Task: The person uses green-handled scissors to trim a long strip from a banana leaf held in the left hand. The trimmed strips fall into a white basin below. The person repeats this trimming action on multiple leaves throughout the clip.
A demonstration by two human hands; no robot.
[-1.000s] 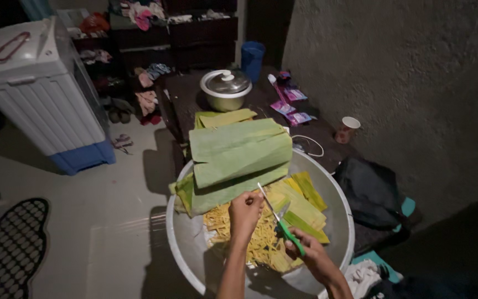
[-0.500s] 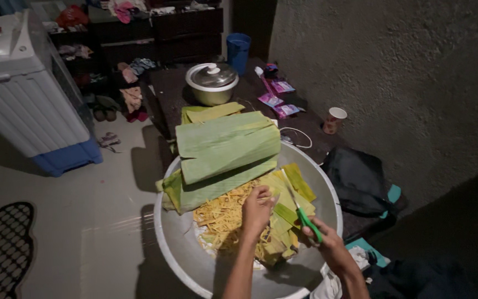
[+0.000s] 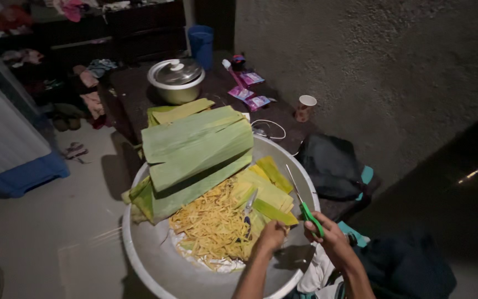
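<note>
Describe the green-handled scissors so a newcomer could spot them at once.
Start at the big round metal basin in the middle of the floor, filled with long green leaves and yellow shreds. At its near right rim, the right hand grips the green-handled scissors. Their thin silver blades angle up over the leaves, the only bright plastic there.

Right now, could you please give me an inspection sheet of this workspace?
Surface: round metal basin, set on the floor.
Job's things: stacked green leaves across the basin's far side; yellow leaf strips; heap of fine yellow shreds.
Clutter: lidded pot, sachets, paper cup on the low dark table; dark bag.
Grippers: left hand holds a leaf strip; right hand holds green-handled scissors, blades apart.
Cables: white cord behind the basin.
Surroundings: rough wall, blue bucket, white and blue appliance.
</note>
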